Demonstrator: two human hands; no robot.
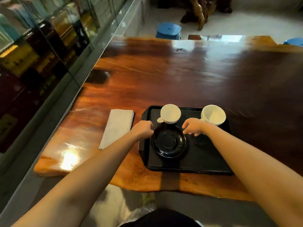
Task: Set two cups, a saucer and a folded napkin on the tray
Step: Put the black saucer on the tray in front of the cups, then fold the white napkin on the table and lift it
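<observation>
Two white cups, one (170, 113) and another (213, 115), stood at the far edge of one tray (196, 167). One saucer (168, 142) sat on the tray. One napkin (117, 127) lay left of the tray. Two stools, one (168, 31) and another (294, 42), stood beyond the tray.

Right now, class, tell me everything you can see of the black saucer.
The saucer is round, glossy black, perhaps glazed ceramic, with a raised ring at its centre for a cup. It is empty and sits on the left part of the black tray, nearer the person than the two white cups. The left hand is at its left rim, the right hand by its far right rim.
</observation>
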